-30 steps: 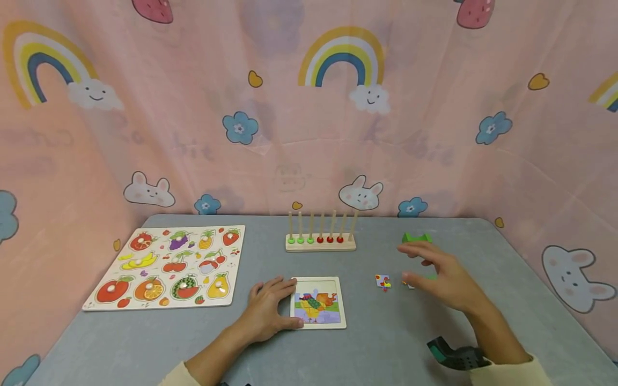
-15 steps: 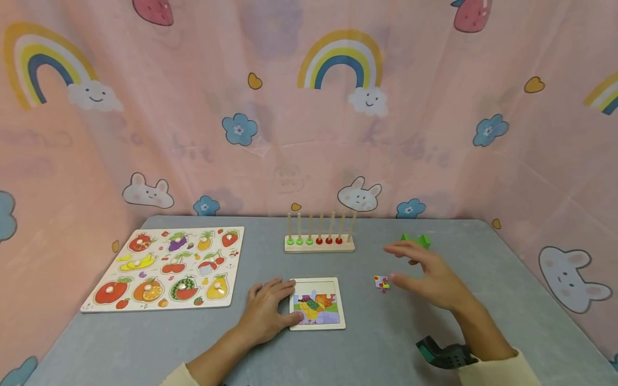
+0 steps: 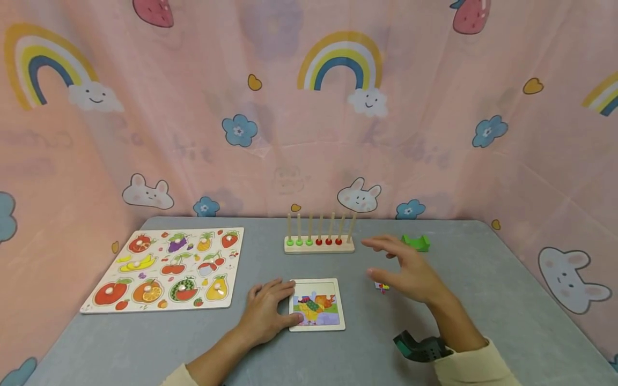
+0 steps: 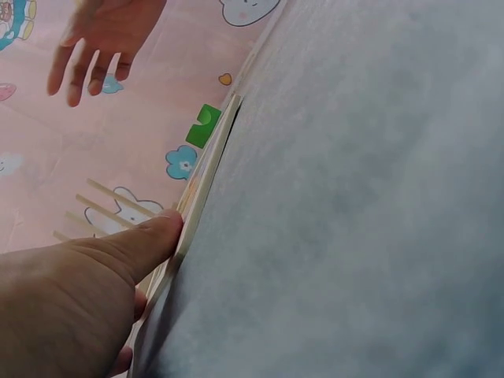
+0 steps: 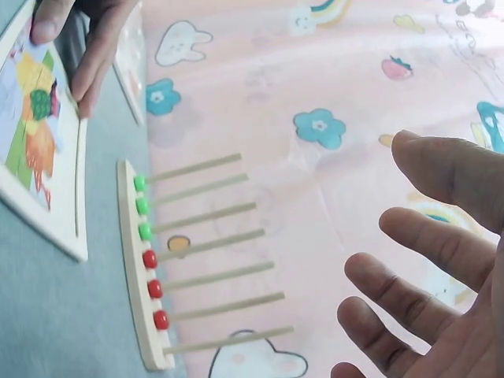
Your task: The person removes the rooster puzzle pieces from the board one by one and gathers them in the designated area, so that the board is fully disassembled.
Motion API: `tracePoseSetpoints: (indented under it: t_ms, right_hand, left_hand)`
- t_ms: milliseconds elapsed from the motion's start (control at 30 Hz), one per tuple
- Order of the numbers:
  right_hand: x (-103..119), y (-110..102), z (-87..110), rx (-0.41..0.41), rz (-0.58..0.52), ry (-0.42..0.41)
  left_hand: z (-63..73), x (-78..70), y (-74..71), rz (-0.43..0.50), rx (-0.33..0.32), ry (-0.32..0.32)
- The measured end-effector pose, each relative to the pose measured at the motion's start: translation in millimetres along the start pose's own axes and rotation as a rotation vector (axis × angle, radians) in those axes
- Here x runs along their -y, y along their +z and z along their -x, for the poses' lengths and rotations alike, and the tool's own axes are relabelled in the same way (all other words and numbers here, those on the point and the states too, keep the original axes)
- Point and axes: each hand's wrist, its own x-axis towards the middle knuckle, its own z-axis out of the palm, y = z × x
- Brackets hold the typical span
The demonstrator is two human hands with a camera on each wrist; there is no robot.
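Though thin, square frame point(image 3: 316, 287); pale wood

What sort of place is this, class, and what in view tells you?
Probably a children's play or learning corner: a picture puzzle and a rack of pegs and beads sit on the table, before a pink cloth printed with rainbows and rabbits.

Bare hands point(image 3: 410, 273), cream sleeves point(image 3: 475, 365), black-and-green wrist device point(image 3: 422, 349)
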Motion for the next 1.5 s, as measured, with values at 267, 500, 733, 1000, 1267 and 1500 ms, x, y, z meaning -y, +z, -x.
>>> tracePoseSetpoints:
  t_ms: [267, 500, 733, 1000, 1267, 1500]
  right_hand:
    - [8, 21, -11.7, 0.024, -0.078, -0.032]
    - [9, 41, -17.7, 0.03, -0.11, -0.048]
    - [14, 59, -19.8, 0.044, -0.153, -0.026]
    - [11, 84, -19.4, 0.071, -0.194, -0.008]
    - [4, 99, -16.7, 0.119, -0.213, -0.003]
    - [-1, 112, -14.3, 0.164, -0.234, 0.018]
  left_hand:
    - [-1.2, -0.9, 0.2, 0.002, 0.009, -0.021]
    - [-0.7, -0.6, -0.3, -0.006, 0.016, -0.019]
    - [-0.3, -0.2, -0.4, -0.009, 0.021, -0.023]
    - [-0.6, -0.6, -0.4, -0.01, 0.028, -0.024]
    - [-0.6, 0.0, 0.2, -0.018, 0.013, -0.012]
    - [-0.3, -0.9, 0.1, -0.035, 0.005, -0.008]
